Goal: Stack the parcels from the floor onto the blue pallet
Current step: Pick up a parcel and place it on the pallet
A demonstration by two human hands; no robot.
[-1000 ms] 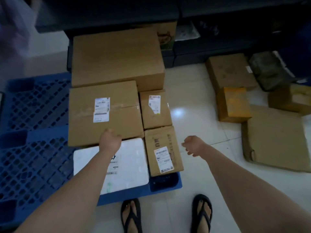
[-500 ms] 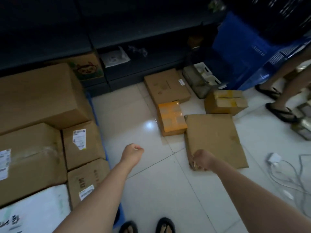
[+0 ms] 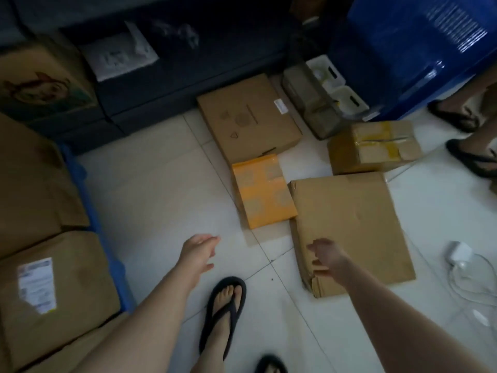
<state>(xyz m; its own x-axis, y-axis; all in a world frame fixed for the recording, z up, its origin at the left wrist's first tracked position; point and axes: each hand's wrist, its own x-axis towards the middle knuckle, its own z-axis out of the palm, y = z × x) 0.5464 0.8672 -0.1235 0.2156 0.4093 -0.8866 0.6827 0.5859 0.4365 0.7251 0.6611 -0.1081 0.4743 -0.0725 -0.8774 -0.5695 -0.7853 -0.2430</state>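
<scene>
Head view: right hand (image 3: 326,258) over flat cardboard parcel (image 3: 357,224)

The floor (image 3: 166,189) is laid with large glossy off-white tiles divided by thin dark grout lines, and it shows a soft pale sheen near the middle of the view. Along the far side runs a low dark shelving unit (image 3: 166,84), its lower ledge deep in shadow. At the upper right stands a big blue plastic crate-like structure (image 3: 419,49) with a ribbed, glinting face. A white charger block with a looping white cable (image 3: 462,254) lies on the tiles at the right edge. The room is dim overall, the light weak and bluish.
</scene>
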